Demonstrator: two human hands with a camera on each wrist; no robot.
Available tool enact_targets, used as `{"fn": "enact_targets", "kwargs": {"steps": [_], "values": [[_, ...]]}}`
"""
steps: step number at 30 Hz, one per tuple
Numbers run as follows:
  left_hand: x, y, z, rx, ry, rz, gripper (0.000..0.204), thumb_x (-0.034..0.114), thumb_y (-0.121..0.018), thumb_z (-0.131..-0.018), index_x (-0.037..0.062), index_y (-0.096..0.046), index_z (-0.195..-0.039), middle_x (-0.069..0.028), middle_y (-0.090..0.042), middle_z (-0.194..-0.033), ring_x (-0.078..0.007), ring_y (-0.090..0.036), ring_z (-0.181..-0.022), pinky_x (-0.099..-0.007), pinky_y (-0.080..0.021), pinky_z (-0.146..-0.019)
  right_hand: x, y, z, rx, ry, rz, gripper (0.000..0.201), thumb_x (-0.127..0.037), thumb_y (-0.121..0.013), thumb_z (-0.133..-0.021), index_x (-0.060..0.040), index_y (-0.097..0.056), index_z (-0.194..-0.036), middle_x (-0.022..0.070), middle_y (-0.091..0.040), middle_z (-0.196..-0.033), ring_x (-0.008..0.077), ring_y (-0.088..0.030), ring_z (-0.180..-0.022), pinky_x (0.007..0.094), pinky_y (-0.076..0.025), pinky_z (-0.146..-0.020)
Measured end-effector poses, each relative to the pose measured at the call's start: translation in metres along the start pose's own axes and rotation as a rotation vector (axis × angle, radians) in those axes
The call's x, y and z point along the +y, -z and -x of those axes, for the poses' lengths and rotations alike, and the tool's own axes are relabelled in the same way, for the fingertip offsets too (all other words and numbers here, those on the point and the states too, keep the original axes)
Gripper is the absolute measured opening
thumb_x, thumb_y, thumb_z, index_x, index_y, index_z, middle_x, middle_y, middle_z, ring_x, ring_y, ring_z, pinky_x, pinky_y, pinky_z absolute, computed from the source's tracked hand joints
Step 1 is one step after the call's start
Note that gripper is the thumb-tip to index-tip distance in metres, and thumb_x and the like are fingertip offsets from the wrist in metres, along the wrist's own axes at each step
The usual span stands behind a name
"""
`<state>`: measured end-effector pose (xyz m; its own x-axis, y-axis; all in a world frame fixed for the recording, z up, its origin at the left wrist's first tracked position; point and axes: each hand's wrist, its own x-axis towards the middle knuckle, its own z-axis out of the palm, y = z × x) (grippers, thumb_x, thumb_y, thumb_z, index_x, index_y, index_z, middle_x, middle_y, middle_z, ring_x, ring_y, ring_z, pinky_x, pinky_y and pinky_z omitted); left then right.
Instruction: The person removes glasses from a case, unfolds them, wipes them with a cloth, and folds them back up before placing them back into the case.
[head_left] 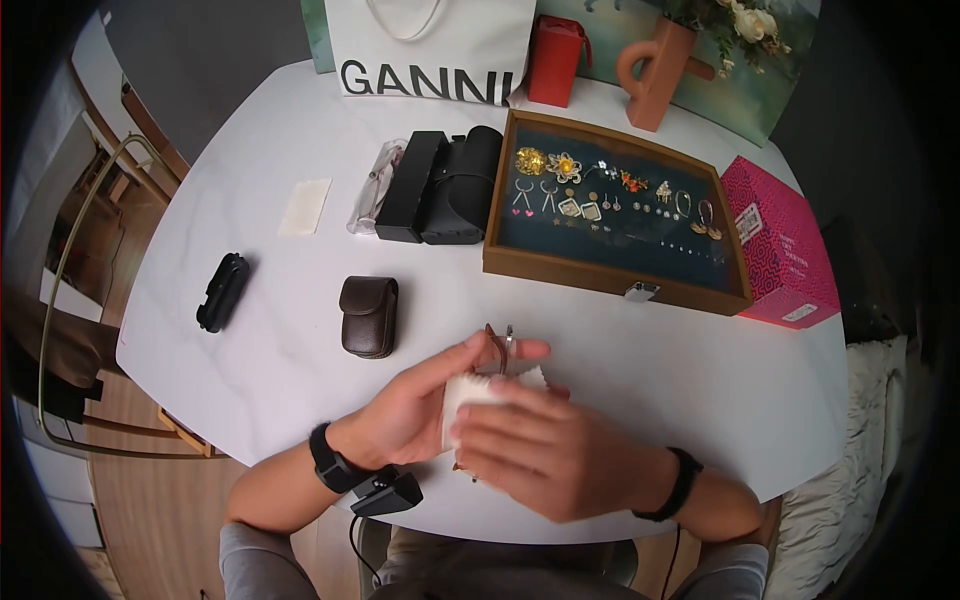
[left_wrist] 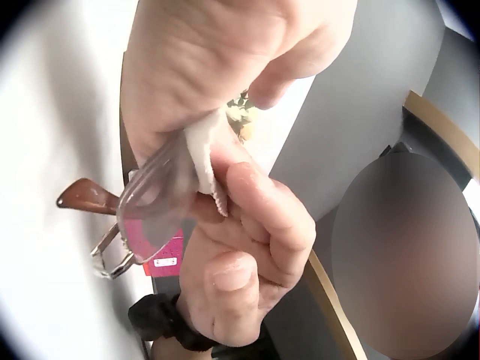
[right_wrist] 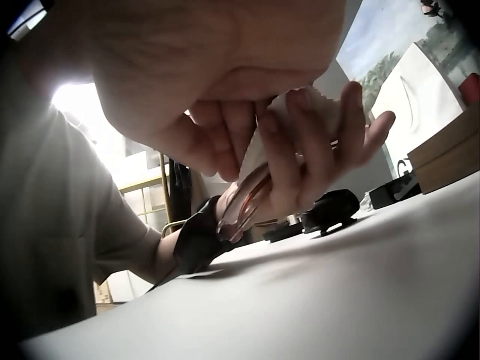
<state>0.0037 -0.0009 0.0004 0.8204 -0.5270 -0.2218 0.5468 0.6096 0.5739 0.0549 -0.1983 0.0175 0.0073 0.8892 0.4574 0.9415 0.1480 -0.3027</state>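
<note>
One lens at a time, by the look of it: wiping work, done low over the near edge of the white tabletop (head_left: 280, 350), at 6 o'clock.

Worth leaving alone, and well apart from the work:
- at 1 o'clock, the wooden jewellery tray (head_left: 600, 275);
- at 12, the white paper bag (head_left: 430, 50);
- at 2, the pink box (head_left: 780, 240);
- at 11, the black cases (head_left: 445, 185);
- nearer, at 10, the brown pouch (head_left: 368, 316).

Plenty of room, then; no need to shift anything.

Left hand (head_left: 420, 410): closed round the glasses (left_wrist: 154, 199), fingers wrapped behind the lens, one brown temple poking out beyond them. Best to grip by the rim and bridge, not the folded arms, and to brace the wrist against the tabletop edge so the frame cannot twist.

Right hand (head_left: 545, 450): curled over, pinching the white cloth (left_wrist: 206, 154) against the lens from the other side. Light pressure only, in small circles from centre to rim. Better to put a fresh fold of cloth under the fingertips than bare skin on glass.

Likely risks: bending the frame by squeezing across it, smearing with a thumb, and letting the loose temple snag the cloth's pinked edge.

Cannot tell from these views whether the second lens is covered.
</note>
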Motion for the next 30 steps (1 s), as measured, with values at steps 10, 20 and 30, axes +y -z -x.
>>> {"fn": "enact_targets", "kwargs": {"steps": [10,20,30], "values": [[-0.005,0.025,-0.006,-0.172,-0.094,0.043,0.07,0.06,-0.025,-0.103,0.005,-0.038,-0.145,-0.019,-0.058,-0.13,-0.0293,-0.065,-0.103,-0.0395,-0.054,-0.079,0.025,0.023,-0.003,-0.037,-0.215,0.067,0.066,-0.047,-0.064,-0.09,0.0032,-0.054,-0.133,0.0199,-0.052,-0.141,0.0339,-0.044,-0.137,0.0521,-0.03,-0.114],[0.002,-0.012,0.006,0.156,-0.071,-0.146,0.079,0.071,-0.023,-0.098,0.0113,-0.037,-0.149,-0.0072,-0.062,-0.112,-0.0152,-0.056,-0.066,-0.0247,-0.032,-0.047,0.017,0.016,-0.002,-0.054,-0.183,0.097,0.068,-0.042,-0.065,-0.088,0.0039,-0.051,-0.137,0.0209,-0.049,-0.143,0.0339,-0.04,-0.14,0.0541,-0.027,-0.114],[-0.002,-0.01,-0.002,0.129,-0.258,-0.209,0.066,0.049,-0.03,-0.105,0.0067,-0.023,-0.155,-0.0291,-0.051,-0.138,-0.0324,-0.059,-0.123,-0.0411,-0.046,-0.106,0.002,-0.012,-0.002,0.118,-0.038,0.229,0.027,-0.011,-0.061,-0.089,0.0036,-0.067,-0.111,0.0164,-0.064,-0.123,0.0279,-0.057,-0.124,0.0445,-0.041,-0.109]]}}
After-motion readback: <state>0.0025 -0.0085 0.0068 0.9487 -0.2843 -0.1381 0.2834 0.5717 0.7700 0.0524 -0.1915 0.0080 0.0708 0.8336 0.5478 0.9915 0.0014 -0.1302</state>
